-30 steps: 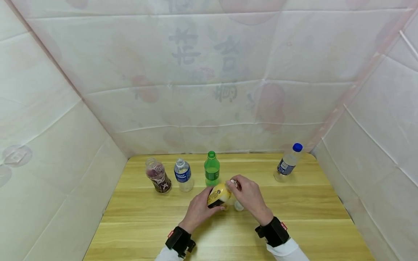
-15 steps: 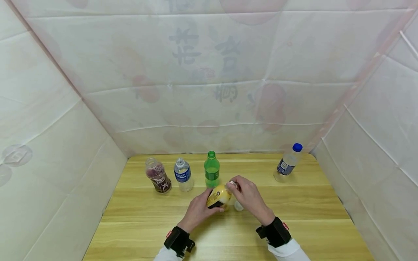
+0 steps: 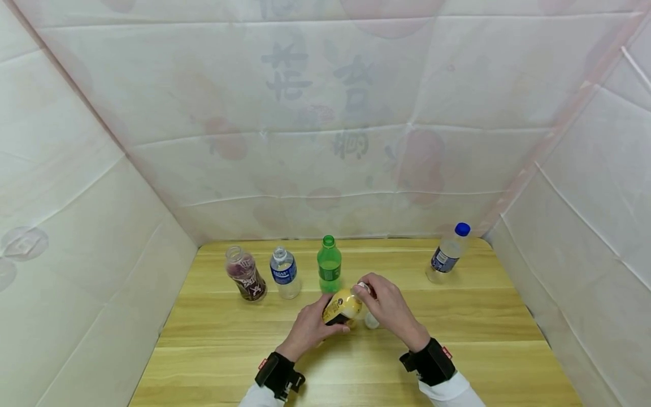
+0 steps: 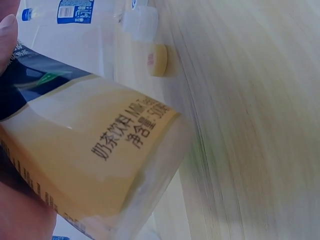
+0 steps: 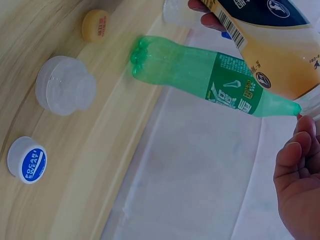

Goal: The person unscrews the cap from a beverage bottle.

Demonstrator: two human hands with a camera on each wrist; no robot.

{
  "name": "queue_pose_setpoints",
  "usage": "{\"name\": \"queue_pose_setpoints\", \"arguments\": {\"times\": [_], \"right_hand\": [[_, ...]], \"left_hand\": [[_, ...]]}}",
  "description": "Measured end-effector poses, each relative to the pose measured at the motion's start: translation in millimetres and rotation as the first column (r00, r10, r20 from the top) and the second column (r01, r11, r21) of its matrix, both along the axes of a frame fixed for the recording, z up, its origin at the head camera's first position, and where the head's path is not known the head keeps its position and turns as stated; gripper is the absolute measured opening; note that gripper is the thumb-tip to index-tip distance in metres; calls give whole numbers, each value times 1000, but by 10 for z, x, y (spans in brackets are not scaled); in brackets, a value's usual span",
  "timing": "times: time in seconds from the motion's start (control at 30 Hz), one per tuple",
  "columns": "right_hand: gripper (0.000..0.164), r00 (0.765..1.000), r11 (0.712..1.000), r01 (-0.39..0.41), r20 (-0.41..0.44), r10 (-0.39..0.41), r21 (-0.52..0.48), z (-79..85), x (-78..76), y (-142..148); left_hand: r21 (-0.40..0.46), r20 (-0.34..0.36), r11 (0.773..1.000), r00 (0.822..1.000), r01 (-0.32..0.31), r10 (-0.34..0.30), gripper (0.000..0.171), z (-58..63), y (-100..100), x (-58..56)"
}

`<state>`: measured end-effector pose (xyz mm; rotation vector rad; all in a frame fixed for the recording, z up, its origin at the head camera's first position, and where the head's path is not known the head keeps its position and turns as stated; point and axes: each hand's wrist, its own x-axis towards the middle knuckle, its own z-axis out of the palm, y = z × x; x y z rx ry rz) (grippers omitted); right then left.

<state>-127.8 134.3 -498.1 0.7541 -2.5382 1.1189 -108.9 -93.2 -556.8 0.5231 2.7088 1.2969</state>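
My left hand (image 3: 307, 329) grips a yellow milk tea bottle (image 3: 342, 305) with a dark label band, tilted with its neck to the right. My right hand (image 3: 389, 305) pinches a small white cap (image 3: 364, 286) at that bottle's neck. Whether the cap is seated on the neck is hidden by the fingers. Below the bottle, the right wrist view shows a yellow cap (image 5: 95, 26), a clear cap-like piece (image 5: 65, 85) and a white cap with a blue top (image 5: 27, 160) on the table. Just behind the hands stands an uncapped green bottle (image 3: 329, 264).
To the left on the wooden table (image 3: 229, 362) stand an uncapped purple-labelled bottle (image 3: 246, 274) and an uncapped clear bottle with a blue label (image 3: 285, 273). A blue-capped clear bottle (image 3: 447, 254) stands at the back right. White cloth walls (image 3: 325, 169) enclose the sides and back.
Both hands stay at the milk tea bottle. It has turned slightly about its length in the left hand, while the right fingers keep their place at the neck.
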Motion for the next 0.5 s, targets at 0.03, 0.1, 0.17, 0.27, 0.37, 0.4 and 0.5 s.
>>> {"name": "queue_pose_setpoints", "arguments": {"times": [0.03,0.1,0.17,0.27,0.37,0.4,0.5], "right_hand": [[9,1000,1000,-3,-3,3,1,-2,-1,4],[9,1000,1000,-4,-10,4,9,1,-1,10],[10,1000,1000,-8,-18,8,16,1,-2,16],[10,999,1000,-13,-29,14,24,4,-5,26],[9,999,1000,-21,-40,22,23,10,-9,39],[9,999,999,-23,-43,24,25,12,-11,44],[10,998,999,-35,-51,36,27,18,-15,56]], "left_hand": [[4,5,1000,1000,2,-2,82,6,2,0],[9,8,1000,1000,6,-6,82,13,4,6],[11,7,1000,1000,10,-10,83,17,4,6],[13,0,1000,1000,15,-15,84,22,8,0],[15,1,1000,1000,21,-21,85,23,17,-11],[14,1,1000,1000,23,-23,85,22,20,-14],[16,3,999,1000,27,-27,86,19,25,-15]]}}
